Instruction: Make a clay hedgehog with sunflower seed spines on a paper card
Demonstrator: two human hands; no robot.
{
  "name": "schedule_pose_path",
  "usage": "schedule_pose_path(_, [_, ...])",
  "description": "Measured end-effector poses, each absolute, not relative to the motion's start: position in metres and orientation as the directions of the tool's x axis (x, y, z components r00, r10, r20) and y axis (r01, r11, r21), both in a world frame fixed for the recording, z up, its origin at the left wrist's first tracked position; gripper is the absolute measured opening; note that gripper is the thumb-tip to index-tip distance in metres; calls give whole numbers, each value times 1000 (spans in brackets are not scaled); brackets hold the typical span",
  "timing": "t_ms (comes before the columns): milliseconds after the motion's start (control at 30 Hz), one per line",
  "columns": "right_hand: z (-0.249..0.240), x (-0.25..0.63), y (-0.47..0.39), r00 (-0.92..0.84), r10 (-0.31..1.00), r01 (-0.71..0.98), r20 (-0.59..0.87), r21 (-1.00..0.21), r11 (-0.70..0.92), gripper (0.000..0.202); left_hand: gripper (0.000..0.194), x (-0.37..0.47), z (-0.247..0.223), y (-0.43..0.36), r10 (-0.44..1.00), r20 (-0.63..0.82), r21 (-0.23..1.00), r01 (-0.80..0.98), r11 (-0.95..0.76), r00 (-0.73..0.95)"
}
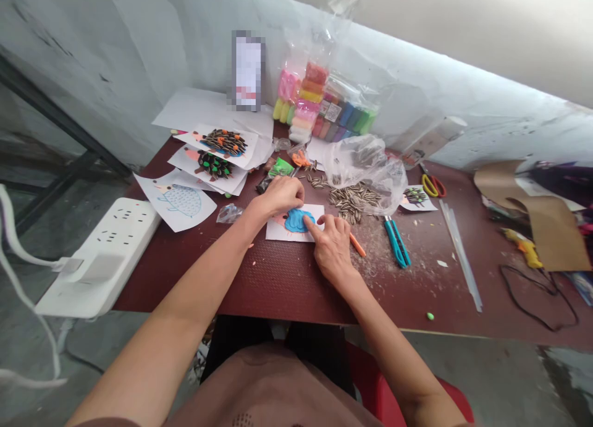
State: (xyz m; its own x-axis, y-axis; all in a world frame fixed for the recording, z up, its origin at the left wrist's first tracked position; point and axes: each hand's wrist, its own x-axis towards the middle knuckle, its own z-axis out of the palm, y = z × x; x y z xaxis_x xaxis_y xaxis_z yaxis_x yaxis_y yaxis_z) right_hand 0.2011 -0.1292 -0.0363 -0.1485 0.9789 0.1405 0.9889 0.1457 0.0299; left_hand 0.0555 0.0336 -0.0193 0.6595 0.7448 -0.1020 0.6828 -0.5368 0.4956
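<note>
A small white card (273, 232) lies at the middle of the table. On it is a flattened patch of blue modelling clay (294, 220), beside pinkish-orange drawn lines. My right hand (332, 245) rests at the card's right side. Its index finger is stretched out and touches the blue clay, while the other fingers are bent. Over the card's upper edge is my left hand (281, 195), its fingers curled together. Whatever it may hold is hidden. An orange pen-like stick (357, 245) lies just right of my right hand.
Sunflower seeds (352, 198) lie heaped by a clear plastic bag (365, 161). A teal utility knife (397, 243), scissors (433, 185) and glue sticks (461, 254) are to the right. Hedgehog cards (180, 199) and a power strip (118, 254) are left. Packed coloured clay (324, 109) stands behind.
</note>
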Motion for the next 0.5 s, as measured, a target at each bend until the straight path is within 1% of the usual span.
schedule_pose_path(100, [-38, 201, -128, -145, 982, 989, 123, 36, 142, 55, 19, 55, -19, 34, 743, -109, 494, 684, -536, 661])
schedule_pose_path(367, [-40, 207, -129, -118, 979, 993, 163, 10, 118, 53, 18, 55, -18, 34, 740, -118, 496, 685, -534, 662])
schedule_pose_path(500, [-38, 205, -122, -100, 985, 995, 137, 7, 100, 54, 19, 55, -17, 33, 736, -120, 509, 678, -531, 666])
